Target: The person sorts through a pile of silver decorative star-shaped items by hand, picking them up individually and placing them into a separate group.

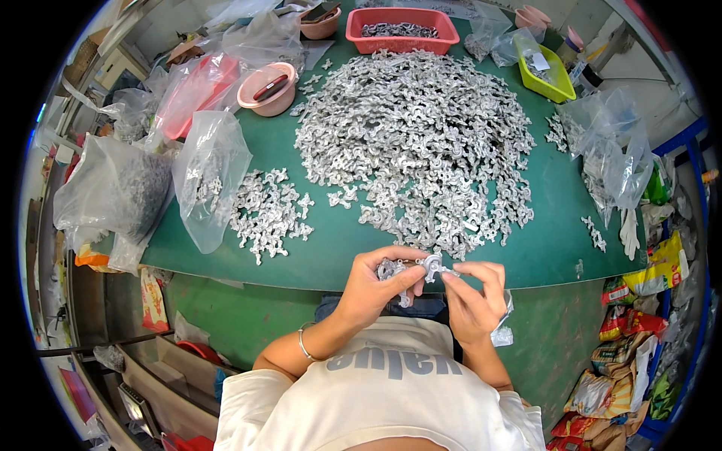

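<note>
Left hand: the left hand (pixel 368 289) is closed around several metal pieces (pixel 389 269), and between its thumb and fingers it also keeps one silver part (pixel 432 264).
Right hand: the right hand (pixel 480 302) pinches with thumb and forefinger at the right end of this same silver part; the two hands are near each other, with the part between them.
Place of the part: at the near edge of the green table (pixel 560 259), in front of the person's chest.
Big heap: a large heap of similar silver parts (pixel 414 135) covers the middle of the table, beyond the hands.
Small heap: a smaller heap (pixel 269 214) lies to the left, just beside a clear plastic bag (pixel 218 143).
Far side: a red basket (pixel 404 46) with metal pieces inside stands behind the big heap.
Left far: a pink bowl (pixel 263 107) holds a dark object (pixel 271 88).
Right side: a yellow-green basket (pixel 553 89) stands far; nearer are a filled clear bag (pixel 613 158), a few loose parts (pixel 593 233) and a white glove (pixel 629 233).
</note>
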Available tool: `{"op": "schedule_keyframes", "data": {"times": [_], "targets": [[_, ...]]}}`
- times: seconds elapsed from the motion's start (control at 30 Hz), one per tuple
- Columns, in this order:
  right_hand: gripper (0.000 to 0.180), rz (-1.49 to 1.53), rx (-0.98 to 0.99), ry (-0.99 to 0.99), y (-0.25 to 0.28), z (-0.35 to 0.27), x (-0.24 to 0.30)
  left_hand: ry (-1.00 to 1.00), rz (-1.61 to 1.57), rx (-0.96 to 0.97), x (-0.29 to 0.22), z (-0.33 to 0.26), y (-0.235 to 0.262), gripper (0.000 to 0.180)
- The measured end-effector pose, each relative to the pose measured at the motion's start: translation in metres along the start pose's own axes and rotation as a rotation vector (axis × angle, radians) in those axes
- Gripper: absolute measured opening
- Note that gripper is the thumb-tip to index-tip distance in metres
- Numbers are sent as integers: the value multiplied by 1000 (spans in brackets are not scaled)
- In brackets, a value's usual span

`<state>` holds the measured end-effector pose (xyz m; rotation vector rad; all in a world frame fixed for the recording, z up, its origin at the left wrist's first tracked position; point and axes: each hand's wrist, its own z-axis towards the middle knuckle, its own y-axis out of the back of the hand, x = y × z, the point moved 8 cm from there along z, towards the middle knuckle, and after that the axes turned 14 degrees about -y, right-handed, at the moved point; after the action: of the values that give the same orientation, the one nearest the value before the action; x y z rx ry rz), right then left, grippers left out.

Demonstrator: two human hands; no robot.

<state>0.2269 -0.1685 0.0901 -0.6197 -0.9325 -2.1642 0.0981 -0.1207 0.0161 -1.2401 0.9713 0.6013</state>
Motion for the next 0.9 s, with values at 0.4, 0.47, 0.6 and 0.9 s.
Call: {"op": "schedule_keyframes", "data": {"times": [0.4,0.47,0.6,0.9], "targets": [[29,167,21,-85,6,4,-5,27,-134,26,5,-2,-3,19],[28,177,30,-70,7,4,-3,24,-166,34,5,-2,-5,20],[28,181,44,-75,7,3,-3,26,-196,51,3,-1,-8,22],[35,496,66,-366,4,3,-59,-14,31,3,3,5,26,20]]}}
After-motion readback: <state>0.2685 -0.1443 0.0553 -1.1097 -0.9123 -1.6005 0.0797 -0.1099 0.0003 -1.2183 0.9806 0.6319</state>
